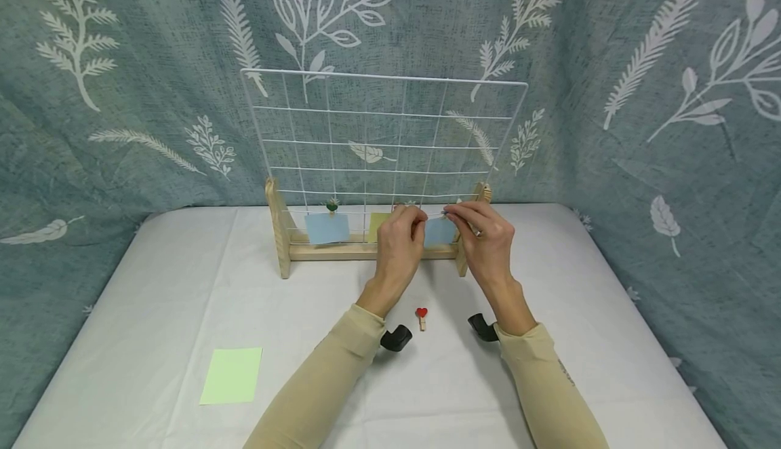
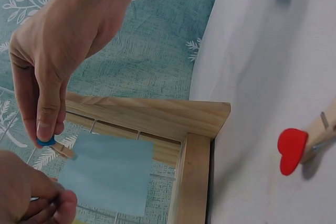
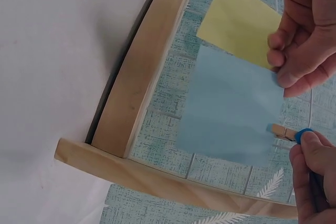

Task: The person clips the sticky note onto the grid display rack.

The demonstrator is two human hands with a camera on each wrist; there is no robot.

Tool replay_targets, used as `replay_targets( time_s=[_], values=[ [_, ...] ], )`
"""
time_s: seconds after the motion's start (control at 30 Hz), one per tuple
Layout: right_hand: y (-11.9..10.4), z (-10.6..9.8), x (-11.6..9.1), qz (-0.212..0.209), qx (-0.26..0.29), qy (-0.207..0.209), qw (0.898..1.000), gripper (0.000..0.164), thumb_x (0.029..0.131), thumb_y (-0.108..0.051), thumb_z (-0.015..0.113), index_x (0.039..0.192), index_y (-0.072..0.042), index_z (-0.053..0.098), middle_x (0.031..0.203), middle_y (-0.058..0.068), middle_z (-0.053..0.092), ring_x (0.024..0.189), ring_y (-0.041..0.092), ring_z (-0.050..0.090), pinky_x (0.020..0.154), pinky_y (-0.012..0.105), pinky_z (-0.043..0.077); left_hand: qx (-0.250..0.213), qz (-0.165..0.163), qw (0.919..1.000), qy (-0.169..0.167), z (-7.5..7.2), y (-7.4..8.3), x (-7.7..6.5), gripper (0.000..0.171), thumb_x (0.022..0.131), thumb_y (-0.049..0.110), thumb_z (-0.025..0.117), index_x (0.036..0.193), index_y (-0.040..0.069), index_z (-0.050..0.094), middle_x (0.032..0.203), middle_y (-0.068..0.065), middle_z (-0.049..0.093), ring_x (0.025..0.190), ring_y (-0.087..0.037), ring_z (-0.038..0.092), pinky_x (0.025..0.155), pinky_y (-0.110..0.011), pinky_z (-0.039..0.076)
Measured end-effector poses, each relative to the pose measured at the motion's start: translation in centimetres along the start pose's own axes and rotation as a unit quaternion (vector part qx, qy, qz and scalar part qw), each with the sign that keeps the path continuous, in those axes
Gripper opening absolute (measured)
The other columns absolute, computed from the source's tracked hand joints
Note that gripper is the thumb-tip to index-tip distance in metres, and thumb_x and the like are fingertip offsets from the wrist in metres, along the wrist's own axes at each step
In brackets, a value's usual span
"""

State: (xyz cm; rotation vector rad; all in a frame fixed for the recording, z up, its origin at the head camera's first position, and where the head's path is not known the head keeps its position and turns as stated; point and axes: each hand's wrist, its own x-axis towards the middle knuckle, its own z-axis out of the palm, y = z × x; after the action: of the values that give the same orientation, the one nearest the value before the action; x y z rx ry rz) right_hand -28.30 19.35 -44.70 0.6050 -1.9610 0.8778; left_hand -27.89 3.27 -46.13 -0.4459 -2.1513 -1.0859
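Note:
A blue paper square [image 3: 231, 106] lies against the low right part of a white wire grid [image 1: 384, 76] in a wooden stand [image 1: 332, 252]. My left hand [image 1: 399, 242] pinches its top corner between thumb and fingers. With thumb and fingertips, my right hand [image 1: 488, 232] pinches a small wooden clothespin [image 3: 283, 131] by its blue-topped end. The clothespin's tip is over the paper's top edge, near the other corner. Beside this sheet is a yellow paper [image 3: 239, 19], partly behind my left hand in the head view.
Another blue paper [image 1: 327, 229] hangs at the grid's left under a clip with a green plant-like top [image 1: 332, 206]. A clothespin with a red heart [image 1: 422, 318] lies on the white tablecloth between my forearms. A light green paper square [image 1: 232, 376] lies at front left.

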Motion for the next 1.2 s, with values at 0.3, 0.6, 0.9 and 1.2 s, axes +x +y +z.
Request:
replay_targets(
  time_s=[0.3, 0.6, 0.9, 1.2],
  values=[
    [0.8, 0.8, 0.5, -0.009, -0.011, 0.010, 1.000, 0.015, 0.081, -0.001, 0.077, 0.095, -0.006, 0.080, 0.091, 0.008, 0.074, 0.079, 0.021, 0.070, 0.068, 0.017, 0.048, -0.006, 0.009, 0.9997, 0.020, 0.6, -0.4, 0.6, 0.007, 0.090, -0.001, 0.068, 0.090, 0.005, 0.071, 0.084, -0.005, 0.065, 0.071, -0.014, 0.064, 0.063, -0.023, 0.052],
    [1.6, 1.9, 0.8, -0.016, -0.014, 0.016, 1.000, 0.015, 0.080, -0.002, 0.078, 0.094, -0.006, 0.080, 0.091, 0.008, 0.074, 0.078, 0.022, 0.070, 0.068, 0.016, 0.048, -0.003, 0.006, 0.9998, 0.018, 1.0, -0.7, 1.1, 0.009, 0.092, -0.001, 0.064, 0.093, 0.005, 0.072, 0.089, -0.005, 0.067, 0.077, -0.015, 0.066, 0.068, -0.023, 0.053],
    [2.3, 2.6, 1.1, -0.008, -0.011, 0.011, 1.000, 0.016, 0.080, -0.002, 0.078, 0.095, -0.006, 0.080, 0.090, 0.008, 0.073, 0.075, 0.021, 0.069, 0.066, 0.017, 0.046, -0.006, 0.004, 0.9998, 0.016, 1.4, -1.0, 1.7, 0.011, 0.092, -0.001, 0.064, 0.093, 0.006, 0.072, 0.091, -0.005, 0.067, 0.077, -0.015, 0.066, 0.067, -0.022, 0.053],
    [2.6, 2.7, 1.2, -0.002, -0.016, -0.010, 1.000, 0.019, 0.081, -0.002, 0.078, 0.099, -0.008, 0.079, 0.092, 0.008, 0.071, 0.071, 0.020, 0.065, 0.058, 0.030, 0.047, -0.006, 0.006, 0.9998, 0.018, 1.6, -1.2, 1.8, 0.011, 0.091, -0.002, 0.063, 0.092, 0.006, 0.072, 0.091, -0.005, 0.067, 0.073, -0.014, 0.065, 0.064, -0.021, 0.051]
  ],
)
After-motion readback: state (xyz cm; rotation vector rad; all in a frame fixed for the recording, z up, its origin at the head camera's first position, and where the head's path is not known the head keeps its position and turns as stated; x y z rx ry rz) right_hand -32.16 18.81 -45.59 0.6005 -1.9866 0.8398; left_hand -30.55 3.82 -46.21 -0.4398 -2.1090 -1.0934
